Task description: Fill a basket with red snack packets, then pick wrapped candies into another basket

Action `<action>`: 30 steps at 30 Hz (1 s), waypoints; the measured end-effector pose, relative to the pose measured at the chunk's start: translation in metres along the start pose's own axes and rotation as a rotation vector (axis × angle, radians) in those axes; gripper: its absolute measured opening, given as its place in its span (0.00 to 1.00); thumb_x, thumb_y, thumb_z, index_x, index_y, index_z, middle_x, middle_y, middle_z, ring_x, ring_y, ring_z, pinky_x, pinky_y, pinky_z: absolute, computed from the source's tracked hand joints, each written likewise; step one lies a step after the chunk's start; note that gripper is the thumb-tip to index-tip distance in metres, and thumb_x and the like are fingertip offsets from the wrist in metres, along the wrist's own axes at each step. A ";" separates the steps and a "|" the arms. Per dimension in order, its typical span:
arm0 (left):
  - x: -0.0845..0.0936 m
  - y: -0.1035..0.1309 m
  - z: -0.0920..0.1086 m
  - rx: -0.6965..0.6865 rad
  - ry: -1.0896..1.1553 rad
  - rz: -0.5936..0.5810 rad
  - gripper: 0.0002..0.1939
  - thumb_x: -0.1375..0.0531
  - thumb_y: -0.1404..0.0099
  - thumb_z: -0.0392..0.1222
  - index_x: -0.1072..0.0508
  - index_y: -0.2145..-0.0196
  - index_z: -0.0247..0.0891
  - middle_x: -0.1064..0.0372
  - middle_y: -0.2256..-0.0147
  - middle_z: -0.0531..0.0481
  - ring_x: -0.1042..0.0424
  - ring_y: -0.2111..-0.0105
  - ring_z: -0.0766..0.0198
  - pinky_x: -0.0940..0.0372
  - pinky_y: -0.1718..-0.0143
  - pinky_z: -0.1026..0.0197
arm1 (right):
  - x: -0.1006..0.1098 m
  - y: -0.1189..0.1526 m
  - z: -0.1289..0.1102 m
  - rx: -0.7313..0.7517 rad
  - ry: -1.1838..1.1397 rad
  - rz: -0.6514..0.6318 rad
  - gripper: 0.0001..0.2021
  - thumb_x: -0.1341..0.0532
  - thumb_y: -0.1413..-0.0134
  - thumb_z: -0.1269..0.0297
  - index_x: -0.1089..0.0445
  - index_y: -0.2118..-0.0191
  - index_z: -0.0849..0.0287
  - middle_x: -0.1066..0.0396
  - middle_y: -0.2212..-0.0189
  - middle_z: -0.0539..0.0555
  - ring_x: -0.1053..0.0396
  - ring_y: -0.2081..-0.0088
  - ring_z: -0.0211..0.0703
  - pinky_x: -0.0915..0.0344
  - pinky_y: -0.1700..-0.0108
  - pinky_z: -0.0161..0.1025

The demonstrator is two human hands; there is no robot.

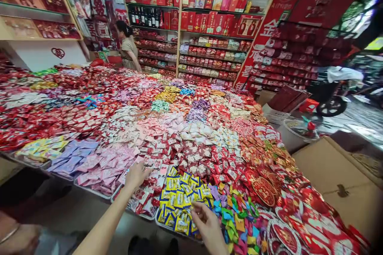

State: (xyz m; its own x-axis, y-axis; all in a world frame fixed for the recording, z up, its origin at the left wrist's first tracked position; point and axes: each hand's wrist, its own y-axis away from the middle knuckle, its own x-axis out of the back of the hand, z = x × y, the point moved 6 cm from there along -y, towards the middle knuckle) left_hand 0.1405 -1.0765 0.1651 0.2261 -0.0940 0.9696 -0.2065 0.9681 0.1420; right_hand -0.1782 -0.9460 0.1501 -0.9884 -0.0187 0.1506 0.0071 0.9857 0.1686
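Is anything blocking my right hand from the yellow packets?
Nothing visible: the right hand is at the right edge of the yellow packets. The multicoloured pieces lie off to the side, not between.

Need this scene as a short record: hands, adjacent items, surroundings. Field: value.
left_hand: left hand at red-and-white packets; grip unclear
right_hand: right hand at yellow-and-blue packets, fingers curled; grip unclear
left_side: pink packets
right_side: small multicoloured pieces, cardboard box
background: person near shelves
lower_left: another person's hand
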 end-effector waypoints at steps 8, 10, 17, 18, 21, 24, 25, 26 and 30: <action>0.064 -0.029 -0.111 0.212 -0.010 0.172 0.22 0.50 0.36 0.46 0.32 0.49 0.33 0.32 0.52 0.35 0.34 0.51 0.46 0.40 0.54 0.51 | -0.061 -0.033 -0.011 0.042 0.028 -0.126 0.20 0.38 0.52 0.48 0.25 0.59 0.58 0.25 0.70 0.56 0.31 0.72 0.43 0.34 0.68 0.37; 0.069 -0.044 -0.121 0.188 0.001 0.168 0.25 0.48 0.38 0.50 0.33 0.47 0.34 0.33 0.49 0.36 0.36 0.49 0.44 0.41 0.53 0.50 | -0.073 -0.039 -0.007 0.037 0.001 -0.109 0.20 0.38 0.52 0.47 0.26 0.59 0.57 0.25 0.70 0.55 0.31 0.72 0.43 0.34 0.68 0.37; 0.054 -0.078 -0.117 0.043 0.140 0.147 0.30 0.40 0.45 0.44 0.36 0.44 0.37 0.33 0.48 0.37 0.38 0.48 0.42 0.46 0.49 0.45 | -0.144 -0.072 -0.032 0.029 -0.028 -0.131 0.20 0.38 0.52 0.47 0.27 0.59 0.58 0.26 0.70 0.56 0.32 0.72 0.43 0.34 0.68 0.38; 0.052 -0.080 -0.118 0.024 0.178 0.151 0.30 0.40 0.46 0.42 0.36 0.44 0.37 0.33 0.48 0.37 0.38 0.47 0.43 0.47 0.49 0.46 | -0.156 -0.078 -0.039 0.034 -0.025 -0.127 0.20 0.38 0.52 0.48 0.27 0.60 0.58 0.26 0.70 0.56 0.32 0.72 0.43 0.34 0.68 0.37; 0.047 -0.086 -0.130 -0.027 0.335 0.148 0.24 0.43 0.44 0.40 0.32 0.49 0.36 0.29 0.54 0.40 0.35 0.52 0.47 0.44 0.52 0.49 | -0.194 -0.094 -0.060 0.055 -0.014 -0.112 0.20 0.38 0.52 0.48 0.26 0.60 0.58 0.26 0.71 0.55 0.32 0.73 0.43 0.34 0.69 0.37; 0.043 -0.091 -0.144 -0.093 0.543 0.085 0.13 0.46 0.42 0.44 0.28 0.63 0.36 0.27 0.69 0.46 0.29 0.66 0.56 0.38 0.63 0.57 | -0.234 -0.109 -0.078 0.063 0.010 -0.084 0.20 0.38 0.52 0.49 0.27 0.58 0.58 0.26 0.70 0.55 0.32 0.72 0.43 0.33 0.69 0.37; 0.042 -0.092 -0.148 -0.117 0.612 0.059 0.12 0.47 0.41 0.45 0.28 0.67 0.36 0.28 0.72 0.48 0.29 0.69 0.58 0.37 0.66 0.60 | -0.248 -0.114 -0.082 0.062 0.015 -0.072 0.21 0.39 0.51 0.49 0.27 0.56 0.58 0.25 0.67 0.56 0.32 0.71 0.43 0.33 0.69 0.37; 0.041 -0.092 -0.152 -0.141 0.676 0.036 0.12 0.47 0.41 0.46 0.28 0.70 0.37 0.29 0.74 0.49 0.30 0.72 0.60 0.37 0.69 0.61 | -0.262 -0.120 -0.085 0.067 0.022 -0.060 0.21 0.39 0.50 0.50 0.29 0.54 0.57 0.26 0.63 0.57 0.31 0.70 0.43 0.33 0.69 0.37; 0.042 -0.093 -0.166 -0.233 0.834 -0.020 0.12 0.47 0.41 0.46 0.28 0.72 0.37 0.29 0.74 0.50 0.30 0.72 0.61 0.37 0.69 0.62 | -0.309 -0.144 -0.086 0.146 0.126 0.036 0.23 0.40 0.49 0.55 0.33 0.47 0.56 0.29 0.54 0.58 0.31 0.66 0.43 0.32 0.66 0.38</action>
State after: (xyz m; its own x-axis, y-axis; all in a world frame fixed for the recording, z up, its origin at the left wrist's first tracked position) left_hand 0.3274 -1.1318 0.1597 0.8709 0.0012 0.4914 -0.0152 0.9996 0.0245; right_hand 0.1395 -1.0963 0.1628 -0.9611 0.0047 0.2762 0.0105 0.9998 0.0195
